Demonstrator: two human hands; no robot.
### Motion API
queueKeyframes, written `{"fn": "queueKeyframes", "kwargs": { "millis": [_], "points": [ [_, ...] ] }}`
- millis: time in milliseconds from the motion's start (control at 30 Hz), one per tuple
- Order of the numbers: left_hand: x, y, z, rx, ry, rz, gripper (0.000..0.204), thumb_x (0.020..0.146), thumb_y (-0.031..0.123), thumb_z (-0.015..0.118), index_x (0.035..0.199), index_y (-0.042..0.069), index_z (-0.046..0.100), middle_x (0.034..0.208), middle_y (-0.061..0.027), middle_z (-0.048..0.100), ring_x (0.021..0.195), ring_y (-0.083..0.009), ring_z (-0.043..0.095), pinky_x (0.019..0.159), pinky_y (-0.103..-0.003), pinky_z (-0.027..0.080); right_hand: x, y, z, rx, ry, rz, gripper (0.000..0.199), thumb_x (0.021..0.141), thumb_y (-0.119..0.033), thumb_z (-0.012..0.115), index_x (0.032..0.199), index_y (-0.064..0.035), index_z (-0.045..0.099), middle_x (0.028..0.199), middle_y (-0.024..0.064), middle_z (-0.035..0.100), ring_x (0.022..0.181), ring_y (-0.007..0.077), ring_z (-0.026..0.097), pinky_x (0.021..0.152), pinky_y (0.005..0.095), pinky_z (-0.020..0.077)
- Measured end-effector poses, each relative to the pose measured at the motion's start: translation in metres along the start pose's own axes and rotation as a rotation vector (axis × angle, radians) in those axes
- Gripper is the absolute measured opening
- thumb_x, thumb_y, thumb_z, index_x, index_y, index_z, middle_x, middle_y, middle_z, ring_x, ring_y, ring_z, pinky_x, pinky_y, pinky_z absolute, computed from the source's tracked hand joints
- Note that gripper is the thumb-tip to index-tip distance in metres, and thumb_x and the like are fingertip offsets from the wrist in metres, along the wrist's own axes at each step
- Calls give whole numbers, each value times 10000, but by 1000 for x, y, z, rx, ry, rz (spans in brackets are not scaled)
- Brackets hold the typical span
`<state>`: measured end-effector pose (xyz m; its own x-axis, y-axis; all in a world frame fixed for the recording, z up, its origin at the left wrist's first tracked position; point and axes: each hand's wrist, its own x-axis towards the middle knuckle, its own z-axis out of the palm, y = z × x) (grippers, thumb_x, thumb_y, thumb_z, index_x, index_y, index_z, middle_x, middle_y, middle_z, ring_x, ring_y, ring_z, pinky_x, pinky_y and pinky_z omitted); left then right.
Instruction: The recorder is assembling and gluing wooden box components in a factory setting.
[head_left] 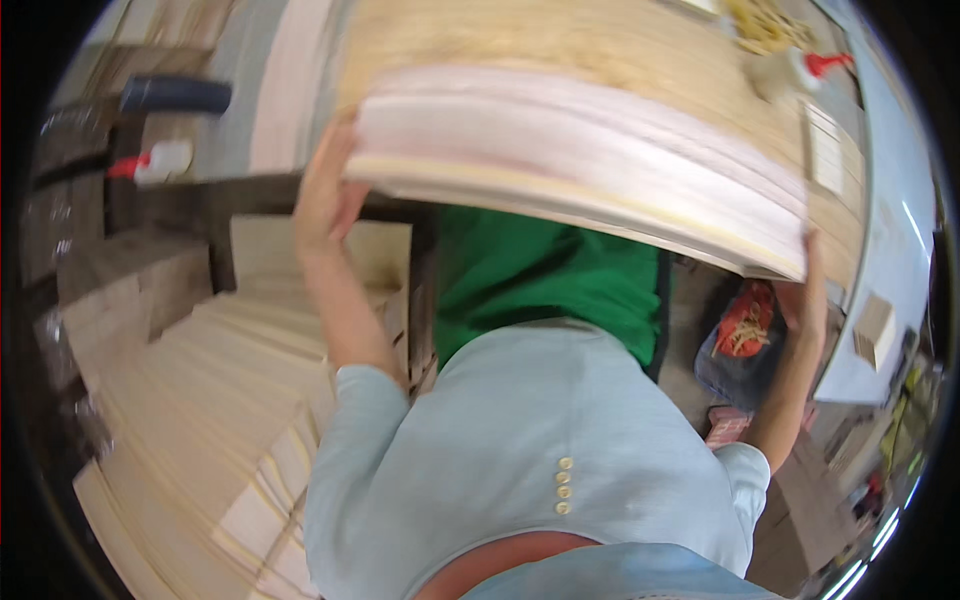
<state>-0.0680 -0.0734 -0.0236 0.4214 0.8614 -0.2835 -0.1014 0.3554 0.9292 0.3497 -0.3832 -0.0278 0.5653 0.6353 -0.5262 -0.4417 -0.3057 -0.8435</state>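
Note:
A long, pale wooden piece (590, 150) spans the space before me at the near edge of the workbench (520, 30). It looks like a shallow box or a few boards set together, with a thin rim along the near side; motion blur hides its exact build. My left hand (330, 185) grips its left end, thumb toward the near side. At the right end my right hand (803, 290) holds the lower corner, its fingers partly hidden beneath the wood. The piece slants, its right end nearer to me.
Stacked pale boards (190, 370) fill the lower left. A white bottle with red cap (170, 160) lies near a dark cylindrical object (175, 95). Another red-tipped bottle (785, 75) and yellow bands (770, 25) are far right. Below sits a dark tub (712, 355) holding a red bag (748, 310).

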Motion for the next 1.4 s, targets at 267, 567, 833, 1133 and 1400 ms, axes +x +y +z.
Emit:
{"fn": "queueKeyframes", "kwargs": {
  "millis": [267, 567, 833, 1133, 1400],
  "points": [
    [38, 39, 28, 257, -476, 325, 1099, 558, 129, 704, 1491, 49, 129, 1478, -144, 296, 1345, -256, 338, 1077, -359, 322, 24, -61, 25, -376, -310, -617, 1071, 589, -213, 731, 1493, -71, 175, 1488, 129, 308, 1345, 249, 339, 1114, 330, 230],
    [57, -1, 33, 90, -412, 277, 787, 882, 224, 553, 1502, 65, 95, 1534, -140, 164, 1403, -245, 203, 1139, -382, 166, 33, -41, 31, -671, -197, -557, 1076, 608, -63, 684, 1509, -232, 122, 1498, 155, 285, 1366, 277, 306, 1091, 350, 286],
    [41, 9, 49, 184, -314, 221, 690, 927, 180, 480, 1496, 49, 112, 1541, -126, 146, 1408, -243, 179, 1141, -369, 138, 37, -45, 19, -780, -234, -644, 1068, 676, -291, 783, 1504, -169, 120, 1509, 152, 254, 1383, 306, 271, 1128, 397, 261],
    [45, 5, 45, 264, -282, 256, 752, 883, 194, 548, 1500, 75, 135, 1523, -130, 192, 1389, -249, 231, 1131, -376, 179, 205, -109, -15, -1007, 387, -671, 340, 866, -260, 604, 1115, -32, 647, 1044, 160, 674, 967, 257, 640, 841, 347, 480],
    [33, 10, 21, 94, -302, 368, 837, 918, 489, 508, 1492, 67, 67, 1521, -212, 163, 1393, -342, 222, 1129, -459, 203, 280, -121, -6, -1263, 658, -469, 262, 848, -231, 542, 911, -19, 682, 953, 205, 672, 916, 346, 648, 787, 428, 508]
  ]
}}
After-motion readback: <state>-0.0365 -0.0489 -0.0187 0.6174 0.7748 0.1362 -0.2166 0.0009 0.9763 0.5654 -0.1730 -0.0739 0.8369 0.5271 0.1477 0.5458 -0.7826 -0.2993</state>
